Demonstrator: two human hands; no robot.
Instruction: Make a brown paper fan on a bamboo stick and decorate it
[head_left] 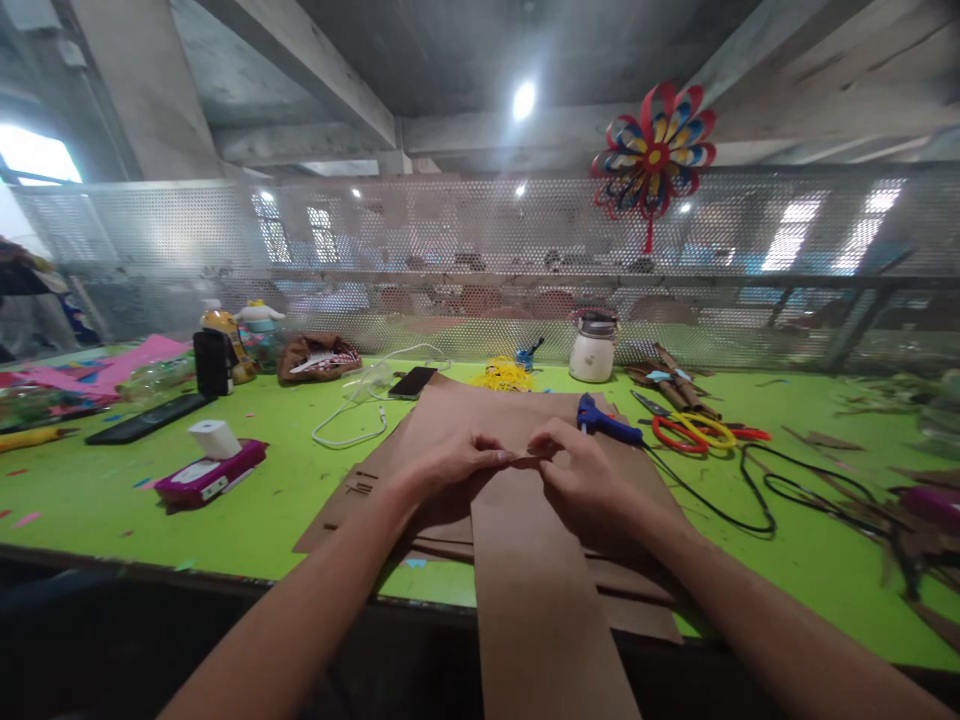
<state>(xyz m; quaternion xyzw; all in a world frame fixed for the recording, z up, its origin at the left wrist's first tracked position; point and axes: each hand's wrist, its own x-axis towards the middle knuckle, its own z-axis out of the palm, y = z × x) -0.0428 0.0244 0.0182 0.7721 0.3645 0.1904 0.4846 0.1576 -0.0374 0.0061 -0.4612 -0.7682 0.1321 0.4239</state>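
Observation:
A long strip of brown cardboard (pixel 536 590) runs from between my hands down past the table's front edge. My left hand (pixel 469 462) pinches the strip's far end, thumb and fingers together. On the other side of that end, my right hand (pixel 574 470) pinches it too, close to the left. Under both hands lie stacked brown cardboard sheets (pixel 457 405), some with slits cut along the left side. Just beyond my right hand, a blue glue gun (pixel 606 422) rests on the stack, its black cord trailing right.
Scissors with red and yellow handles (pixel 694 432) lie to the right. A purple power strip with a white charger (pixel 210 475) sits at left. Behind are a phone (pixel 413 382), yellow paper shreds (pixel 502 374), a white jar (pixel 592 350) and a perforated metal screen (pixel 450 230).

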